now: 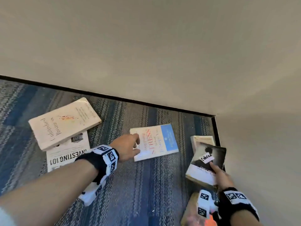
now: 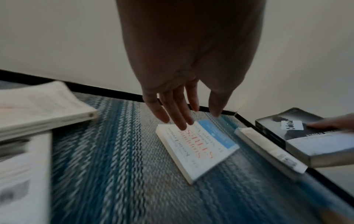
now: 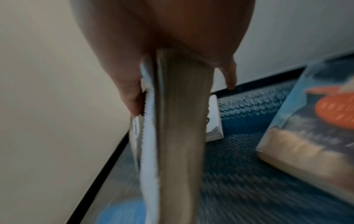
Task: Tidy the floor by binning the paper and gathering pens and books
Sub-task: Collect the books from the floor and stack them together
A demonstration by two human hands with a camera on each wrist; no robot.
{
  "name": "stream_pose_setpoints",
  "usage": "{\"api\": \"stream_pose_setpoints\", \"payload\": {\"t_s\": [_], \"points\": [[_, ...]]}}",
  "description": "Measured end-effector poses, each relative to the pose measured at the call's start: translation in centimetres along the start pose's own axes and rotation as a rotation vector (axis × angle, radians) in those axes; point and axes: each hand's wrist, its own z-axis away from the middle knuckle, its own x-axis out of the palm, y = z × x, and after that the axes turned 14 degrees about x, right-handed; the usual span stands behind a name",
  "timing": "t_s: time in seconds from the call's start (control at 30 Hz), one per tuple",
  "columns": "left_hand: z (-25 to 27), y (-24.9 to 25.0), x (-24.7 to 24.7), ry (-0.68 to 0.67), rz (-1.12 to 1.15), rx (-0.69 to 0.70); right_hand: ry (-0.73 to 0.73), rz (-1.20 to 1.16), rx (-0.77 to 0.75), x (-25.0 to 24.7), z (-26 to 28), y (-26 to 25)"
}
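A white paperback with red "STRESS" lettering and a blue band (image 1: 156, 142) (image 2: 201, 148) lies flat on the blue striped carpet. My left hand (image 1: 135, 144) (image 2: 197, 121) reaches over its left edge with straight, spread fingers; I cannot tell whether they touch it. My right hand (image 1: 216, 170) (image 3: 182, 97) grips a dark-covered book with a white label (image 1: 210, 154) (image 2: 298, 125) (image 3: 178, 121), thumb on the cover, held tilted above the floor near the room's corner. No pens or paper show.
A cream paperback (image 1: 65, 123) (image 2: 38, 109) overlaps an "Investing 101" book (image 1: 65, 155) at the left. A pale book (image 1: 202, 139) (image 3: 214, 121) lies in the corner by the black skirting (image 1: 146, 101). A book with an orange cover picture (image 1: 195, 214) (image 3: 316, 121) lies under my right wrist.
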Motion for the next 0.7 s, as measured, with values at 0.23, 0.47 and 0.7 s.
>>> {"api": "stream_pose_setpoints", "payload": {"t_s": [0.23,0.47,0.7], "points": [[-5.9,-2.6,0.2,-0.070,-0.295,0.121,-0.273,-0.351,0.001,1.1,-13.9,1.2],[-4.3,-1.6,-0.9,-0.061,-0.348,0.121,-0.222,-0.424,0.015,1.2,-14.8,0.1],[-4.5,0.8,-1.8,0.170,-0.301,0.266,0.070,-0.314,-0.499,1.0,-5.3,-2.3]]}}
